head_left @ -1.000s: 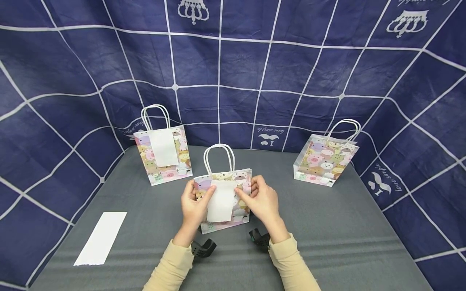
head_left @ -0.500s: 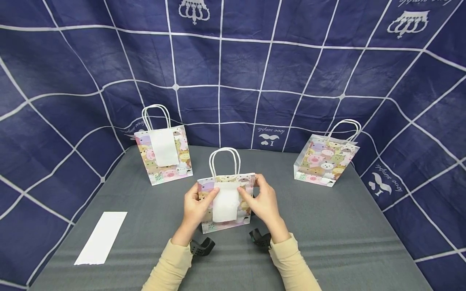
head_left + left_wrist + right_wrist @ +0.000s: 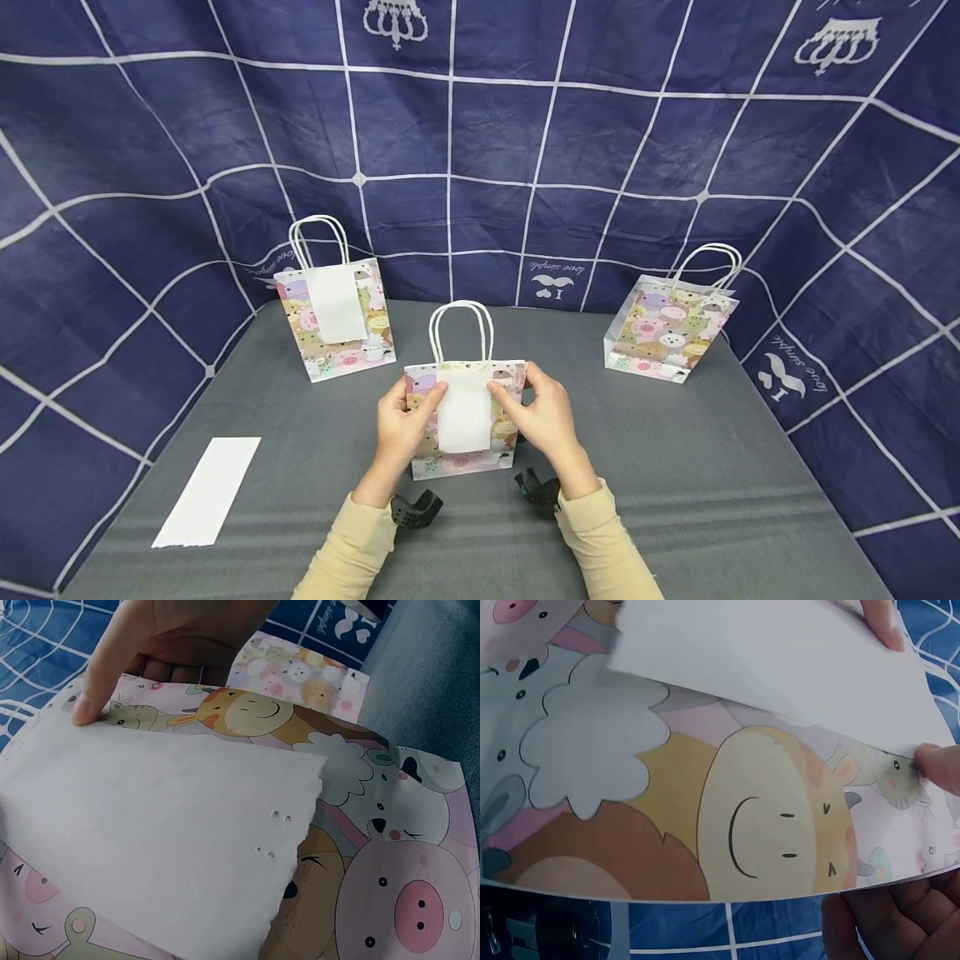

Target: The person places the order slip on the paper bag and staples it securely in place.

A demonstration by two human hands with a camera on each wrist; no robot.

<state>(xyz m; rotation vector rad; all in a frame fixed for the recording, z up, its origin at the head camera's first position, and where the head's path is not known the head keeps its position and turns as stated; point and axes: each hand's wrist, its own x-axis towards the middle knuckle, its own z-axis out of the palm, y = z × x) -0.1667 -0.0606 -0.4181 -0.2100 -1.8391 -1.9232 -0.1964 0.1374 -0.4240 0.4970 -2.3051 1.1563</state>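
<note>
Fingers of the left hand and right hand grip the middle bag (thumbs touching its white sheet).

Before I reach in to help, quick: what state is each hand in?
Left hand: holding the middle bag by its left side.
Right hand: holding the same bag by its right side.

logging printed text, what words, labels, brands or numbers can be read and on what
"love simple": navy cloth backdrop with white grid, upside down
"I": same backdrop, beside a heart
Backdrop's upper right script: cut off, unreadable
White-handled animal-patterned paper bags: no readable words
</note>
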